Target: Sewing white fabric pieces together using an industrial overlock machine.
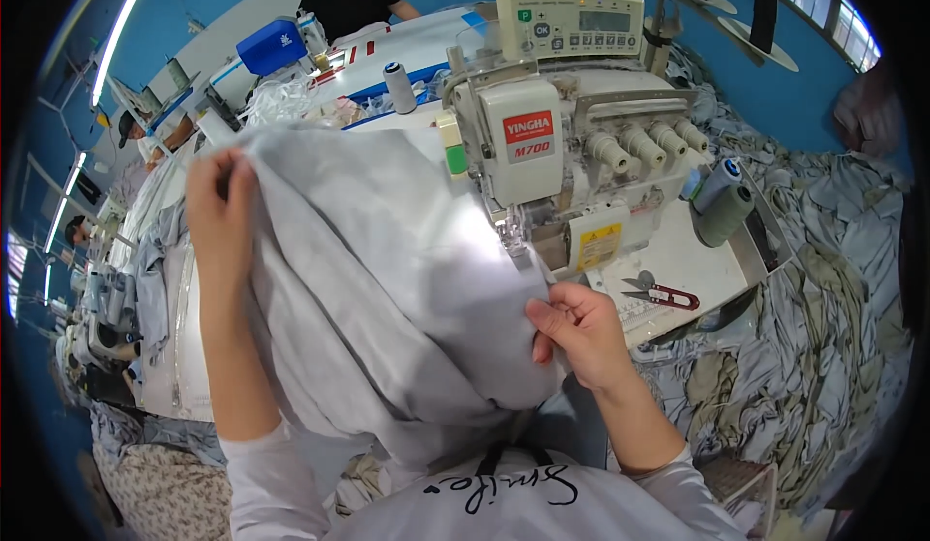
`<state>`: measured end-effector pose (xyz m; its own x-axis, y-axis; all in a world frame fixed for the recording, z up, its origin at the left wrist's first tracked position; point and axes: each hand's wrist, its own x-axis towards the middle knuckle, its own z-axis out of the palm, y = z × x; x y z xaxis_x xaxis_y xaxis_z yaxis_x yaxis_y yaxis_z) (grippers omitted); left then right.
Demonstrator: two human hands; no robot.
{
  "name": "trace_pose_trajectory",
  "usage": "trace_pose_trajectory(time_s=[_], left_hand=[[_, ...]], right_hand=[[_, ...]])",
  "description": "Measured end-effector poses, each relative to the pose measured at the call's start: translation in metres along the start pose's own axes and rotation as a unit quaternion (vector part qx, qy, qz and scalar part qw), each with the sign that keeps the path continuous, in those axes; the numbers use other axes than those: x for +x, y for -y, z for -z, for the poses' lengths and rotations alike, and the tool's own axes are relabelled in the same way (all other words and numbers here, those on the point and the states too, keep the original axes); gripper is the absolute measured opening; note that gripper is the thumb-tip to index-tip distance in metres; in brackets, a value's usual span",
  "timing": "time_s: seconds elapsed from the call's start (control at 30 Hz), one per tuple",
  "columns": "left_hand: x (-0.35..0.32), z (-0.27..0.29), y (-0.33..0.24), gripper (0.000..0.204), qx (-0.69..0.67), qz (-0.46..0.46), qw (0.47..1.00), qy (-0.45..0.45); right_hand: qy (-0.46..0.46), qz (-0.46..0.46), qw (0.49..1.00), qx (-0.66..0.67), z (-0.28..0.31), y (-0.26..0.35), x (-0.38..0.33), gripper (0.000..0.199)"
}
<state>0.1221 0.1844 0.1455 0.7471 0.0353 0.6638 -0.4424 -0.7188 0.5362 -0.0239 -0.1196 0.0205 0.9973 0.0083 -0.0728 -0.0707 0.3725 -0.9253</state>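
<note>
A large piece of light grey fabric (387, 250) spreads over the sewing table and hangs down toward my lap in loose folds. My left hand (221, 197) pinches its far left corner. At the right edge, close to the needle, my right hand (579, 333) grips the cloth between thumb and fingers. The fabric's edge lies by the presser foot (513, 231) of a white overlock sewing machine (523, 154), where a lamp lights it brightly. Whether the foot is pressing on the cloth cannot be made out.
Red-handled thread snips (668, 295) lie on the machine bed's right side. Thread cones (727, 214) stand behind them, and a spool (398, 88) stands beyond the fabric. Piled grey garments (804, 347) fill the right. A person in black (354, 3) sits across the table.
</note>
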Motion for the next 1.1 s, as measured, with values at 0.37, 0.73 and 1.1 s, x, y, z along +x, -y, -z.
trace_pose_trajectory(time_s=[0.37,0.73,1.1], left_hand=[[-0.112,-0.012,0.025,0.016,0.088,-0.002,0.995,-0.050],[0.054,0.001,-0.004,0.013,0.084,-0.168,0.961,-0.205],[-0.078,-0.009,0.006,0.059,0.100,-0.257,0.913,0.299]], right_hand=[[0.006,0.007,1.000,-0.001,0.004,0.001,0.001,0.016],[0.002,0.010,1.000,0.013,-0.001,0.003,0.001,0.017],[-0.027,-0.012,1.000,0.007,0.005,0.003,0.001,0.016]])
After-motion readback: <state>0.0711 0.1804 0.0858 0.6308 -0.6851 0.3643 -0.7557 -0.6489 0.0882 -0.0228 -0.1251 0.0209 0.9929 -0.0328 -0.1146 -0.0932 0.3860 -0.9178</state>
